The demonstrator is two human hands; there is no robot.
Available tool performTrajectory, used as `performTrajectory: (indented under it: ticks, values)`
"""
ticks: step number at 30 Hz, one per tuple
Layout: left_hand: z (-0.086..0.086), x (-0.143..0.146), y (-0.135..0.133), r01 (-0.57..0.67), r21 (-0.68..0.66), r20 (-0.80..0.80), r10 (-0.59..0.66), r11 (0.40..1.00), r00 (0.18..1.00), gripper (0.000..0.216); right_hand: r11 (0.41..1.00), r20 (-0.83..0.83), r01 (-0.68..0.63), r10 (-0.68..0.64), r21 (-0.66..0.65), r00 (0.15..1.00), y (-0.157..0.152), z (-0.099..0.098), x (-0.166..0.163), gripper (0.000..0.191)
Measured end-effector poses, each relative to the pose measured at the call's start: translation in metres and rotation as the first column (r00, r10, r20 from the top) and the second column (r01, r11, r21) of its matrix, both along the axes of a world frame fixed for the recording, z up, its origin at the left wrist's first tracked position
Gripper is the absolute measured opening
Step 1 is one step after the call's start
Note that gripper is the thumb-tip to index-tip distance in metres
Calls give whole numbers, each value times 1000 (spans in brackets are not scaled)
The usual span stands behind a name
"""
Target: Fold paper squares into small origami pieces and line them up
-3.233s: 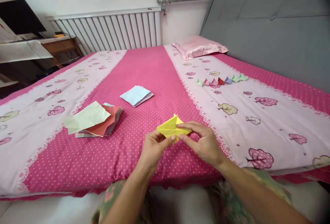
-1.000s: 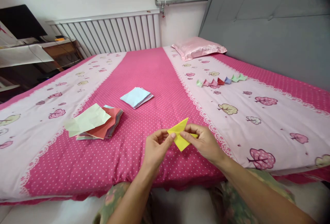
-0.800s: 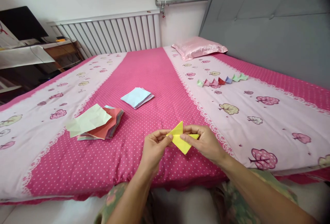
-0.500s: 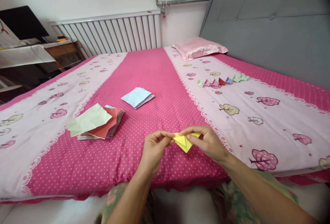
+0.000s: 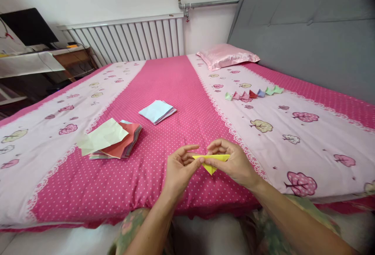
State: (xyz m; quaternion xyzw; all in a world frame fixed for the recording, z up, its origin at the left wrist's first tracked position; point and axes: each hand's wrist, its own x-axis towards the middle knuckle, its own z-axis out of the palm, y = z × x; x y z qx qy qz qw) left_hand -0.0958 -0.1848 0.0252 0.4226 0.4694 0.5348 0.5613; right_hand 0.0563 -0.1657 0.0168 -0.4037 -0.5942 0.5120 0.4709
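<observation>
Between my two hands is a piece of folded yellow paper, a triangle with its point downward and a long straight edge on top. My left hand grips its left corner, the thumb lying along the front near the top edge. On the other side my right hand pinches the right half, its thumb pressed on the front face and its fingers curled behind. Both hands hold the paper just above the pink dotted bedspread. The fingers behind the paper are partly hidden.
A loose stack of coloured paper lies at left, with a pale green sheet on top. Beyond it is a neat light blue paper stack. Several small folded paper pieces stand in a row at right, before a pink pillow.
My left thumb has moved right along the paper, and the left fingers have lifted from its corner. The yellow paper's top edge now looks straighter, its upper flaps folded together.
</observation>
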Motion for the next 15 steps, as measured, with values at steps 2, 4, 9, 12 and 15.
performTrajectory:
  ticks: [2,4,9,12,15]
  values:
    - [-1,0,0,15,-8,-45,-15,1000,999,28,1000,-2,6,-6,5,1000,0,0,0,28]
    - [-2,-1,1,33,-4,-90,-33,999,995,19,999,2,19,-19,26,1000,1,0,0,26]
    - [-3,-5,2,43,54,-171,-34,998,985,16,994,94,38,-48,102,994,3,2,2,18]
    - [-2,-7,3,55,91,-209,-35,994,977,16,991,153,5,-26,137,988,4,5,4,14]
    - [-1,-8,3,63,103,-244,-36,993,969,17,991,155,-1,-20,135,988,5,6,6,14]
